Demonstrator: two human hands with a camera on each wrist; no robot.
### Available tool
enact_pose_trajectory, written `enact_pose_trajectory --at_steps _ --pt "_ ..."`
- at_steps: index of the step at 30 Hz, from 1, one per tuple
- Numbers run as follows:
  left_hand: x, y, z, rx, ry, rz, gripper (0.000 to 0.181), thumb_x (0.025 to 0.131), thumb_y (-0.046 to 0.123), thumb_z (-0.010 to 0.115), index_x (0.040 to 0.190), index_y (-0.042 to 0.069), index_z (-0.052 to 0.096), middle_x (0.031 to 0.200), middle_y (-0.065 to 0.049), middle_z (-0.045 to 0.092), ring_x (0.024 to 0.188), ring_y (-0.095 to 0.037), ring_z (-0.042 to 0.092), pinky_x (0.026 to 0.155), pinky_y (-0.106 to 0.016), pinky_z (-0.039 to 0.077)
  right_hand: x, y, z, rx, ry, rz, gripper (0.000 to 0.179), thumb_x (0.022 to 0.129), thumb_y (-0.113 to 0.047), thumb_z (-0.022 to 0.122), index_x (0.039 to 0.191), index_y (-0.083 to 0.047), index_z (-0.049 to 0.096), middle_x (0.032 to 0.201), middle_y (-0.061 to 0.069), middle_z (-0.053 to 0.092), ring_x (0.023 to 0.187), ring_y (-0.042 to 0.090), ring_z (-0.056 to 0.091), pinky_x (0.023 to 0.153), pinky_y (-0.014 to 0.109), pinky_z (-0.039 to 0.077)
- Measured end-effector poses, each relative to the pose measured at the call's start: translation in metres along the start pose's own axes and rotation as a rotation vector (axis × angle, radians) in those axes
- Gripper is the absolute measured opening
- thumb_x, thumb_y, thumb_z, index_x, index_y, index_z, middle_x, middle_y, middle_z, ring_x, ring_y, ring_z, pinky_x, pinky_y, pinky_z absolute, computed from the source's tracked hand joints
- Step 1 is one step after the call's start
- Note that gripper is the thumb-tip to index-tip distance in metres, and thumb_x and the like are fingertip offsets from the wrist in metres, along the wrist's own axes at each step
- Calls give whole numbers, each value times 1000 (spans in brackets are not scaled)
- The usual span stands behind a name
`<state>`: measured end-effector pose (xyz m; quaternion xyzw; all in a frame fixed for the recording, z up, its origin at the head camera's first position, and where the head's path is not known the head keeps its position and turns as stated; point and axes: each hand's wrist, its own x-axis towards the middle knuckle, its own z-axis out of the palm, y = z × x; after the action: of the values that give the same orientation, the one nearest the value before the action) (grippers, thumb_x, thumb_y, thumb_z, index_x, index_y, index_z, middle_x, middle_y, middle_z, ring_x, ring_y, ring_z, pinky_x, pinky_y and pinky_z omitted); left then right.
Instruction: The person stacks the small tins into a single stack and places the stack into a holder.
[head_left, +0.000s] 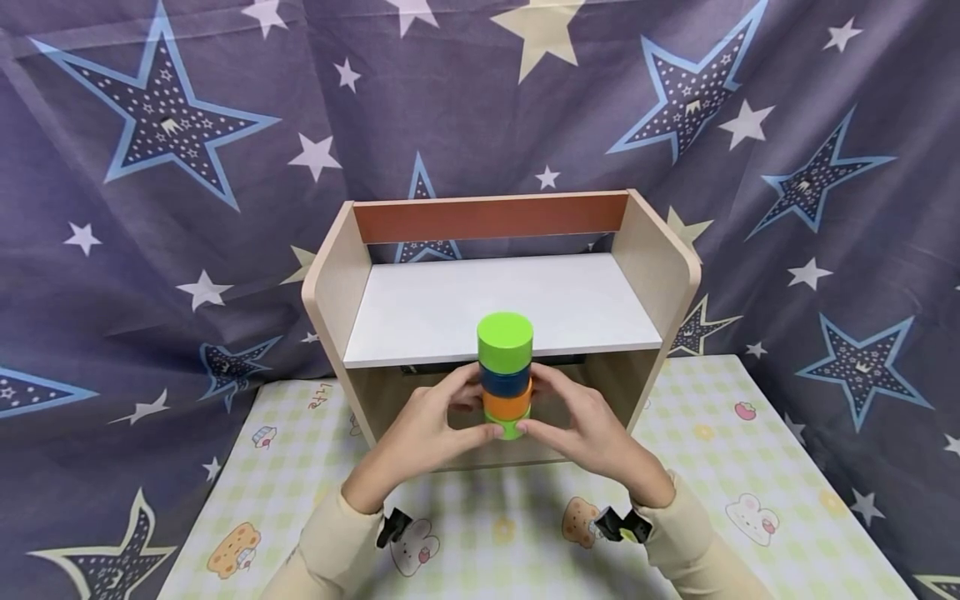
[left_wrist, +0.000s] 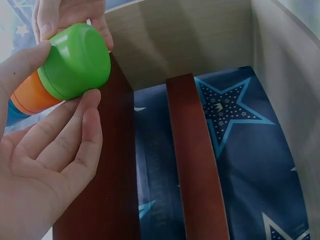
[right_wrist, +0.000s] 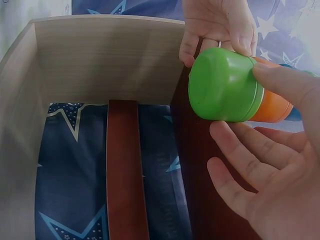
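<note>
A tower of stacking cups (head_left: 506,342) stands upright between the hands in the head view, held up in front of a small shelf unit. From the top it runs light green, dark blue, orange (head_left: 507,407) and light green again. My left hand (head_left: 420,425) grips it from the left, thumb on the lowest green cup (left_wrist: 75,62). On the other side my right hand (head_left: 596,429) grips the same cup, its thumb near the left one. Fingers of both hands reach behind the tower, partly hidden in the head view. The wrist views show the green base from below.
The wooden shelf unit (head_left: 318,287) stands behind the hands, with a white shelf board (head_left: 420,308) and a brown back rail (head_left: 491,218). Its lower compartment lies behind the tower. A checked tablecloth (head_left: 502,558) covers the table; a star-patterned curtain (head_left: 247,75) hangs behind.
</note>
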<state>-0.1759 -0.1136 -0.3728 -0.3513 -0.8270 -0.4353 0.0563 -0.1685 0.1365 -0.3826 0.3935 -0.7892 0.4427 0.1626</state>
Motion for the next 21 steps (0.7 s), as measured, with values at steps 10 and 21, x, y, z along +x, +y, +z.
enact_pose_trajectory --at_steps 10,21 --pt "6 7 -8 3 17 26 75 85 31 83 149 24 44 121 8 69 102 -3 66 89 -32 56 7 -3 -6 10 -5 6 72 86 -8 80 149 -11 44 127 3 65 105 16 65 91 42 55" --pt "14 18 -18 43 33 48 81 84 31 84 152 24 40 120 8 70 101 -2 66 90 -35 56 17 -10 -16 -3 17 6 73 85 -7 81 148 -9 45 124 4 67 103 18 66 90 40 55"
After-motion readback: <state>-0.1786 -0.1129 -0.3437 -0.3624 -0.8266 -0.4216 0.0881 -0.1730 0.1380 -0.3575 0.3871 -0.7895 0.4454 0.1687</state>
